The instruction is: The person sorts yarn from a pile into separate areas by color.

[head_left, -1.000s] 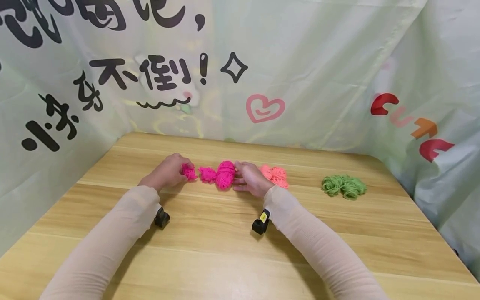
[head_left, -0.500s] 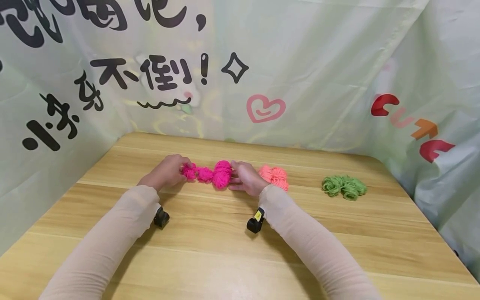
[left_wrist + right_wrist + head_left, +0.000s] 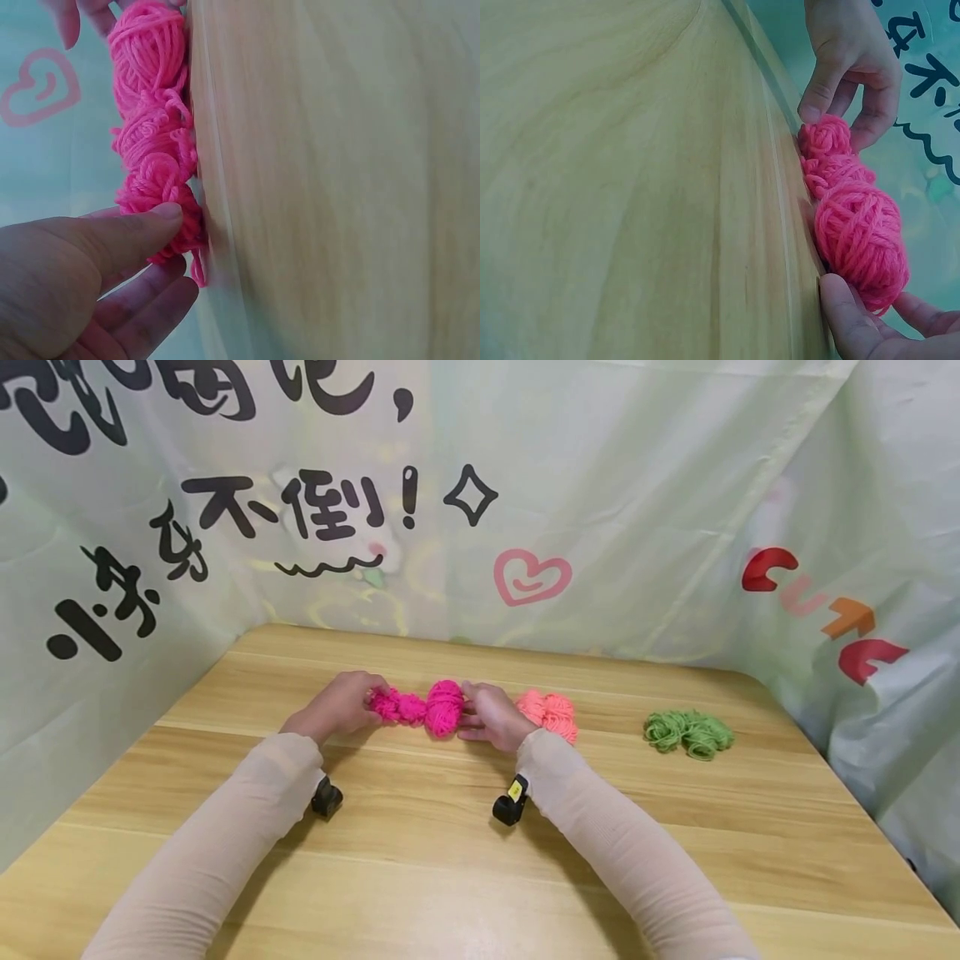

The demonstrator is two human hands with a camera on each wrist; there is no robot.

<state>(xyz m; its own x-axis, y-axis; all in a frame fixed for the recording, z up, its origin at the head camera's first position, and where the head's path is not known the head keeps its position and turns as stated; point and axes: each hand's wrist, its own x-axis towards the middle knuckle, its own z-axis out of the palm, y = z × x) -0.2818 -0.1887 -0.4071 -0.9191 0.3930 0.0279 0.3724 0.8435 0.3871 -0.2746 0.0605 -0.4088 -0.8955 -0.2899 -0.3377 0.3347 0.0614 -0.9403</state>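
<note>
Three bright pink yarn balls lie touching in a row on the wooden table. In the head view my left hand (image 3: 343,700) pinches the leftmost small ball (image 3: 384,704) between thumb and fingers. The thumb lies across that ball (image 3: 154,187) in the left wrist view. Another small ball (image 3: 411,709) sits in the middle, and the larger wound one (image 3: 446,708) is at the right end. My right hand (image 3: 497,717) touches the larger ball's right end with fairly straight, spread fingers, its thumb (image 3: 844,311) along one side. Parts of the fingertips are hidden by yarn.
A coral yarn bundle (image 3: 551,713) lies just right of my right hand, partly hidden by it. Further right is a green yarn bundle (image 3: 687,732). A printed cloth (image 3: 637,527) hangs behind and beside the table (image 3: 427,860).
My right hand moved left with the larger and middle balls. My left hand then shifted slightly right with the leftmost ball. The gap between the small balls has closed.
</note>
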